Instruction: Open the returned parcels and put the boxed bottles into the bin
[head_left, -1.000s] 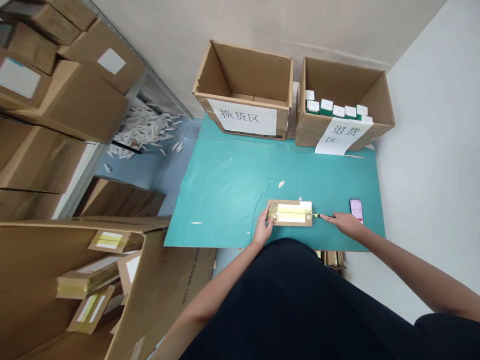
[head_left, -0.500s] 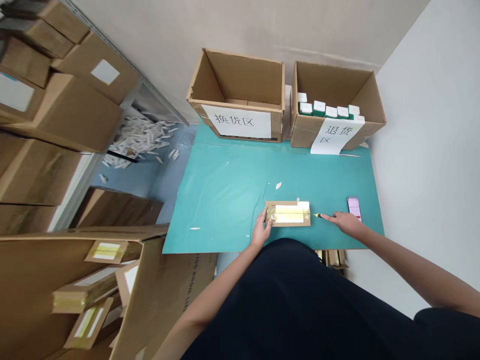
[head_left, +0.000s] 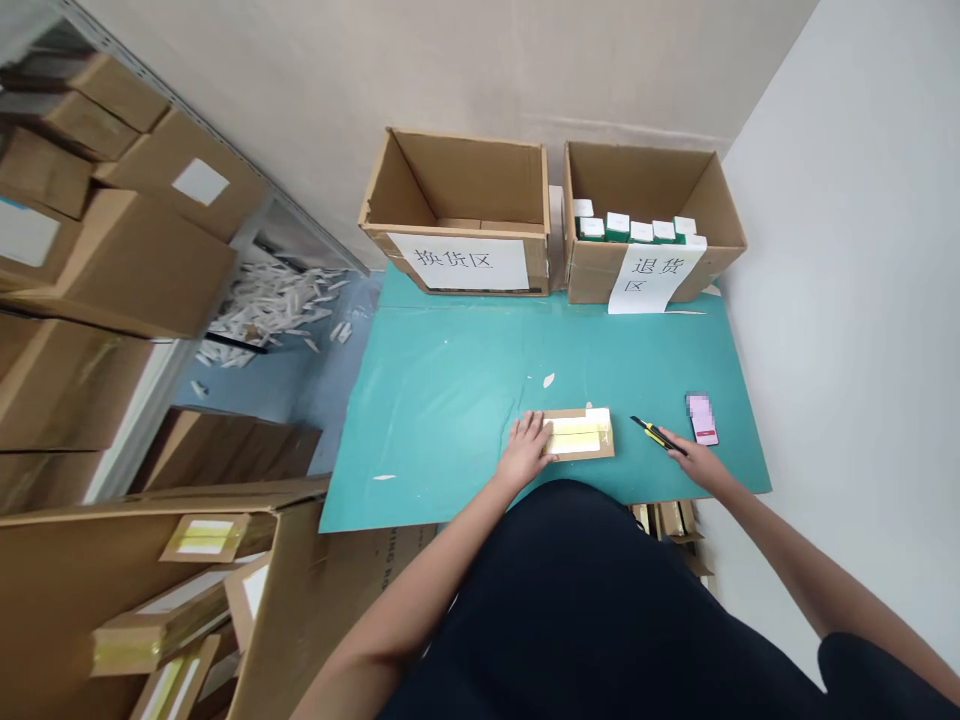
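Observation:
A small flat cardboard parcel [head_left: 581, 433] sealed with yellow tape lies near the front edge of the teal table [head_left: 465, 370]. My left hand [head_left: 525, 450] rests on the parcel's left end, fingers spread flat over it. To the parcel's right, my right hand [head_left: 694, 462] holds the rear of a yellow and black utility knife [head_left: 651, 431], whose tip points up and left, away from the parcel.
A phone [head_left: 703, 418] lies right of the knife. Two open labelled cartons stand at the table's back: the left one [head_left: 457, 215] nearly bare, the right one [head_left: 645, 225] holding several small green and white boxes. Stacked cartons [head_left: 112, 250] and a bin of taped parcels [head_left: 172, 590] fill the left.
My right hand drew the knife back to the right, off the parcel's end. My left hand shifted from gripping the parcel's left edge to lying flat on it.

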